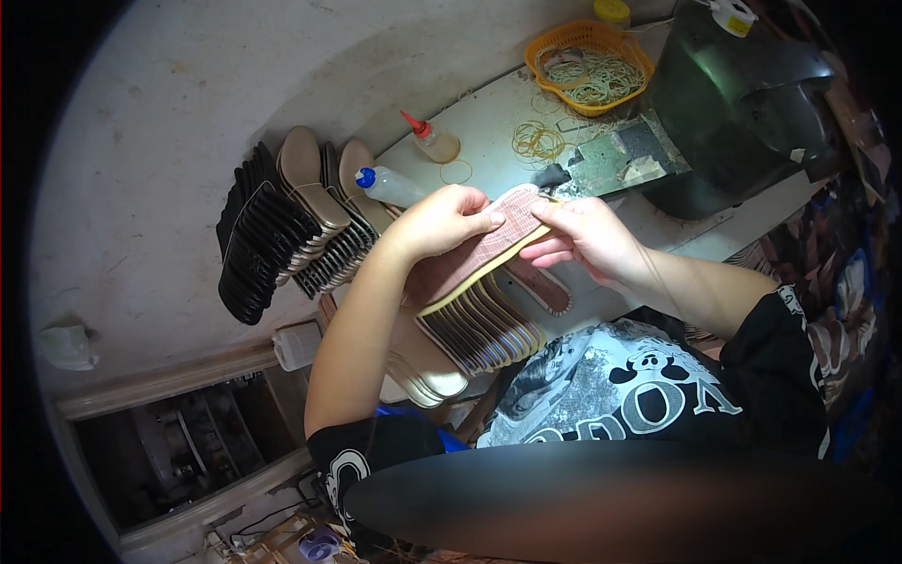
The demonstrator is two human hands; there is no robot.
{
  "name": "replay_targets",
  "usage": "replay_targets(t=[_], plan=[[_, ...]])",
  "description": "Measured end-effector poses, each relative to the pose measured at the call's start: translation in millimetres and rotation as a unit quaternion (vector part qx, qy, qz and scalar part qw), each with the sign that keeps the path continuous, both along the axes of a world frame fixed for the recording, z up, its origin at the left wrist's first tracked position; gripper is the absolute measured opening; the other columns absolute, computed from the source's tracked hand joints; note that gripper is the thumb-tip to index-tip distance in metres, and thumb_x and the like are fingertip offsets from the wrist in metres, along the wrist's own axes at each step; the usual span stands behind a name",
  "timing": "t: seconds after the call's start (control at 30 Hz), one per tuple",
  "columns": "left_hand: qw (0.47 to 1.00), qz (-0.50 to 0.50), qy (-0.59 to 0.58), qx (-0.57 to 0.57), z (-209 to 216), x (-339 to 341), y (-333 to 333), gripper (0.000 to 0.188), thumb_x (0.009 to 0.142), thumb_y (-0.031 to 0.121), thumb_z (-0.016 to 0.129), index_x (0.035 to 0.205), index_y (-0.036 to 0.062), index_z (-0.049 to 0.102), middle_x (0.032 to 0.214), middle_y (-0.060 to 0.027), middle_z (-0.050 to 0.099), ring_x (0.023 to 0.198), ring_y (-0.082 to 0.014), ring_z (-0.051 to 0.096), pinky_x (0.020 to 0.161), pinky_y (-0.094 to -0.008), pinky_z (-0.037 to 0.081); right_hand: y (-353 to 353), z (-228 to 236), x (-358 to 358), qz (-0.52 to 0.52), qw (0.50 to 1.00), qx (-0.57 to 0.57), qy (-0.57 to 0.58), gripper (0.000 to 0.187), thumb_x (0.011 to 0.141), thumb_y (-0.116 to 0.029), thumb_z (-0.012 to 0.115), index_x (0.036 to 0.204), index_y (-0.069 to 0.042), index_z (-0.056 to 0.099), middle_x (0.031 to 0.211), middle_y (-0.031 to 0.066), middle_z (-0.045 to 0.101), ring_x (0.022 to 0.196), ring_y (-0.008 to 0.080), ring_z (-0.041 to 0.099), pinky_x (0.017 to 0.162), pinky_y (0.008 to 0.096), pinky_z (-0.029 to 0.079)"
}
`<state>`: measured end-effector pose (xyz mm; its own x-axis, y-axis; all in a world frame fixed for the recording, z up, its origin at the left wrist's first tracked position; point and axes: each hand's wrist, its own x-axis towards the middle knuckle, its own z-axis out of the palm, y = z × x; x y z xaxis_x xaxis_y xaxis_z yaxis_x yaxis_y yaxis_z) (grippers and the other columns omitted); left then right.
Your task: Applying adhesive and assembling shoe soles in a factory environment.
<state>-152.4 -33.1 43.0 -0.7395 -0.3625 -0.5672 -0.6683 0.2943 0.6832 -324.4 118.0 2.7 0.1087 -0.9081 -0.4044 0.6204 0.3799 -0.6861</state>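
Note:
Between my hands is a shoe insole (pixel 489 250) with a pinkish-red woven face and a yellow edge, tilted over the bench. My left hand (pixel 442 224) is closed on its upper side, thumb on the woven face. My right hand (pixel 594 235) pinches the far right end, with its thumb on the face and other fingers curled beneath. Right under the insole stands a row of similar yellow-edged insoles (pixel 481 327), packed on edge. Another reddish insole (pixel 539 286) with a pale dotted rim lies beside the row, below my right hand. Pale insoles (pixel 418 374) lie to the row's left.
Banded bundles of dark soles (pixel 268 240) lean against the wall at left. A red-tipped bottle (pixel 436 145) and a blue-capped bottle (pixel 395 186) are behind my left hand. At the back are an orange basket (pixel 575 39) of rubber bands and a dark green machine housing (pixel 733 103).

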Motion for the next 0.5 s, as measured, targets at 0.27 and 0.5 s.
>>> replay_targets(t=[0.27, 0.5], plan=[[0.982, 0.159, 0.021, 0.098, -3, 2, 41, 0.031, 0.091, 0.032, 0.062, 0.083, 0.0018, 0.064, 0.072, 0.0016, 0.062, 0.06, -0.0039, 0.052, 0.056, -0.023, 0.044, 0, -7, -5, 0.023, 0.992, -0.024, 0.124, 0.026, 0.091, -0.029, 0.056, 0.096, -0.004, 0.061, 0.083, 0.0056, 0.069, 0.07, 0.0089, 0.066, 0.058, 0.0195, 0.05], [0.948, 0.259, 0.083, 0.166, -27, 4, 53, 0.029, 0.09, 0.032, 0.063, 0.089, 0.0034, 0.066, 0.078, -0.0015, 0.067, 0.062, -0.007, 0.059, 0.058, -0.0222, 0.047, -2, -5, 0, 0.011, 0.986, -0.043, 0.158, 0.024, 0.09, -0.028, 0.057, 0.091, -0.005, 0.063, 0.08, 0.0043, 0.068, 0.069, 0.0095, 0.063, 0.061, 0.0221, 0.049]])
